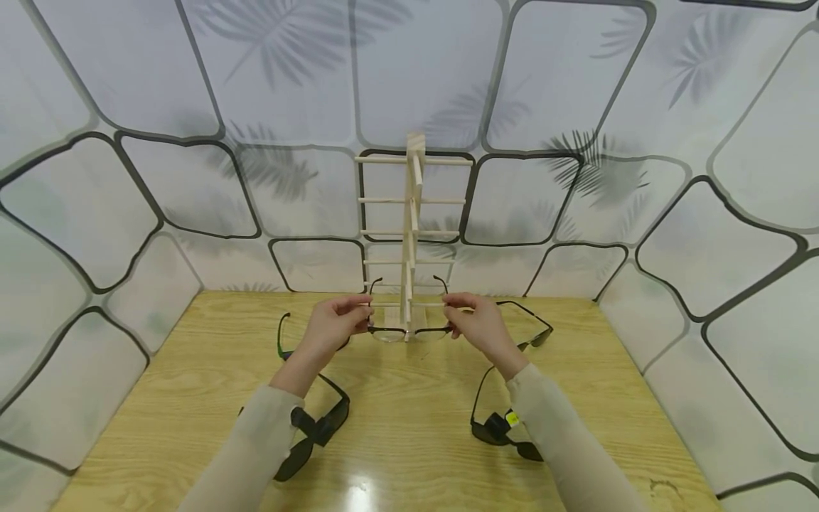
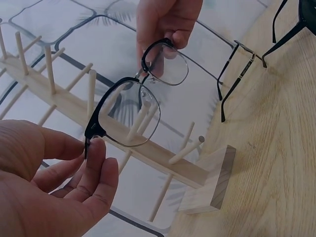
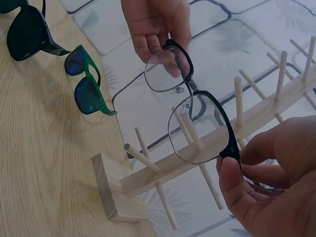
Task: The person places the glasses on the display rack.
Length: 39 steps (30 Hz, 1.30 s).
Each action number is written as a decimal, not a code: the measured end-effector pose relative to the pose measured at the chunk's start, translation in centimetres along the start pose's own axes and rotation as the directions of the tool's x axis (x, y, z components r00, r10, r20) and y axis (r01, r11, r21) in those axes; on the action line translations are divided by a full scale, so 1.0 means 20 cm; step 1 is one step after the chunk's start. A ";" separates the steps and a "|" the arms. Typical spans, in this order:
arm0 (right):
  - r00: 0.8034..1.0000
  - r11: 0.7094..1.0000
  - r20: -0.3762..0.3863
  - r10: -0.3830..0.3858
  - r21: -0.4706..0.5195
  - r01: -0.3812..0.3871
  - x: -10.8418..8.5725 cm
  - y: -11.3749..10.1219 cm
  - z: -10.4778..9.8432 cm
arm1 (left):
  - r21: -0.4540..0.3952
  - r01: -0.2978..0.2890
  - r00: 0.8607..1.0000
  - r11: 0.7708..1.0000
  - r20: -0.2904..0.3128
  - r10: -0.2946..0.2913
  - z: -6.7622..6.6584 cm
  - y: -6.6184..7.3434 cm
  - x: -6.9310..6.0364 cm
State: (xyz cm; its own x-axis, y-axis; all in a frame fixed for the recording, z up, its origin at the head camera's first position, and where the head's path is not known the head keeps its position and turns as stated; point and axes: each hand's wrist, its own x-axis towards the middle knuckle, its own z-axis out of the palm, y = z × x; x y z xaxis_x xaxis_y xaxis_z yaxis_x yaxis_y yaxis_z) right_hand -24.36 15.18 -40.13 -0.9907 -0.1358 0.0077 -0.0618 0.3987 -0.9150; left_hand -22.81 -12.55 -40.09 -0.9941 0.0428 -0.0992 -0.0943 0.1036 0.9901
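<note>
Cream sleeves [image 1: 563, 441] below, left hand [image 1: 334, 326] and right hand [image 1: 476, 324] pinch browline eyeglasses [image 3: 207, 95] by the temples [image 1: 444, 286] near the desk's back edge [image 1: 249, 304]; probably light, fragile, best held there.

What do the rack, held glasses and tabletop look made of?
Rack: bare, matte wood, by the grain on its base block.
Held glasses: glossy black upper rims, likely plastic; thin silvery lower rims, seemingly metal; clear lenses, glass or plastic unclear.
Tabletop: wood-grained with a shiny highlight, so sealed wood or laminate; I can't tell which.
</note>
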 end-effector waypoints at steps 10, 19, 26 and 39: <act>1.000 0.998 -0.005 0.008 0.055 -0.007 0.03 0.00 0.00 | -0.026 -0.021 0.999 0.999 -0.027 0.020 0.03 0.00 0.04; 0.998 0.990 -0.021 0.052 0.129 -0.049 0.09 -0.01 0.02 | -0.030 -0.019 0.998 0.999 -0.067 0.017 0.04 -0.02 0.10; 0.996 0.978 -0.028 0.082 0.195 -0.075 0.13 0.00 0.04 | -0.030 -0.003 0.997 1.000 -0.083 0.001 0.05 -0.03 0.14; 0.995 0.979 -0.024 0.097 0.180 -0.091 0.16 0.01 0.05 | -0.032 0.006 0.996 0.999 -0.090 -0.009 0.04 -0.05 0.16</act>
State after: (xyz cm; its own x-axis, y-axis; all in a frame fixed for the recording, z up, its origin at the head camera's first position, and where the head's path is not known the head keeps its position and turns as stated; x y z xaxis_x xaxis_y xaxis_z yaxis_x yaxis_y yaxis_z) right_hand -27.41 13.90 -40.80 -0.9946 -0.0746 -0.0716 0.0519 0.2395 -0.9695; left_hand -25.91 -11.75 -41.49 -0.9940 -0.0477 -0.0986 -0.1018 0.0719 0.9922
